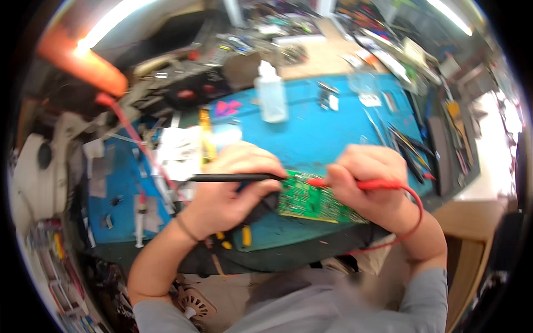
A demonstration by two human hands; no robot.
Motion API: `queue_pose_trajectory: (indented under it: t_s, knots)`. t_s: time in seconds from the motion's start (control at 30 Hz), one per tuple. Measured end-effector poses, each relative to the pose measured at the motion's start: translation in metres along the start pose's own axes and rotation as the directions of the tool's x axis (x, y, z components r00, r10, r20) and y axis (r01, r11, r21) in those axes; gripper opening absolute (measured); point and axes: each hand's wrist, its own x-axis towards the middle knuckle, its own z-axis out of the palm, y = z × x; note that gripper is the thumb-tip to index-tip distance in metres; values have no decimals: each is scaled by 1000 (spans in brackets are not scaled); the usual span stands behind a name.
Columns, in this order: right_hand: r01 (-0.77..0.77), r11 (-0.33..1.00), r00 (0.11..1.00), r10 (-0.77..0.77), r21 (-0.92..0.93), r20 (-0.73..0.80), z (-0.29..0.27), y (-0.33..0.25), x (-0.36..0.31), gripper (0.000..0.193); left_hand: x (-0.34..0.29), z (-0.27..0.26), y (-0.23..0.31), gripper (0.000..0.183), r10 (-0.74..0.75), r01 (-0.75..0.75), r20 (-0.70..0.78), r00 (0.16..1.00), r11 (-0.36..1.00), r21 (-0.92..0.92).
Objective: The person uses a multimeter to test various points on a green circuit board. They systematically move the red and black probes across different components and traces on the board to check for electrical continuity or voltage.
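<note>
- So the left hand (pixel 236 166) is pinching a black probe (pixel 222 177), thumb and fingers closed on it. The shaft pokes out both sides, but blur eats the tip end near the board, so I can't tell if it's touching.
- Right hand (pixel 369 172) is wrapped round a red probe (pixel 383 184), clenched pretty snug. The fist hides the middle; a red bit shows on the left, and a red cable (pixel 420 213) loops off the right end, then gets lost down by the mat's front edge.
- Green circuit board (pixel 308 202) sits between the two hands, near the front of the blue mat (pixel 311 136). Its right part is covered by the right hand, and the small components are a smear. Can't say whether the red tip actually makes contact.
- Something dark with yellow bits (pixel 247 236) is tucked under the left hand, mostly hidden, no clue what it is.
- Cloudy squeeze bottle (pixel 271 99) stands upright behind the board, label-free side blurry.
- Slim hand tools (pixel 408 147) lie at the mat's right, too fuzzy to sort out.
- Orange thing (pixel 89 69), top left, is partly lost in glare.
</note>
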Motion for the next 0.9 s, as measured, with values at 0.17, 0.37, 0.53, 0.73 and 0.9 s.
queue_pose_trajectory:
  t_s: [0.17, 0.37, 0.53, 0.73, 0.9]
  knots:
    - [25, 999, 999, -23, -37, 36, -5, -3, 0, 24, 1, 0, 0, 15, 66, -67, -17, 998, 997, -39]
    - [-10, 998, 998, 14, -62, 67, -4, -4, 0, 21, -3, 1, -3, 15, 73, -75, -39, 997, 996, -52]
    - [-2, 997, 996, 9, -74, 87, -7, -3, 0, 23, -2, 3, -3, 15, 75, -77, -44, 996, 996, -51]
    - [-3, 999, 997, 7, -46, 79, -7, -2, 0, 23, -1, 3, -2, 14, 77, -78, -37, 996, 996, -49]
    - [-42, 999, 996, 43, -18, 82, -5, -4, 1, 18, -4, 0, -2, 15, 68, -70, -34, 997, 997, -41]
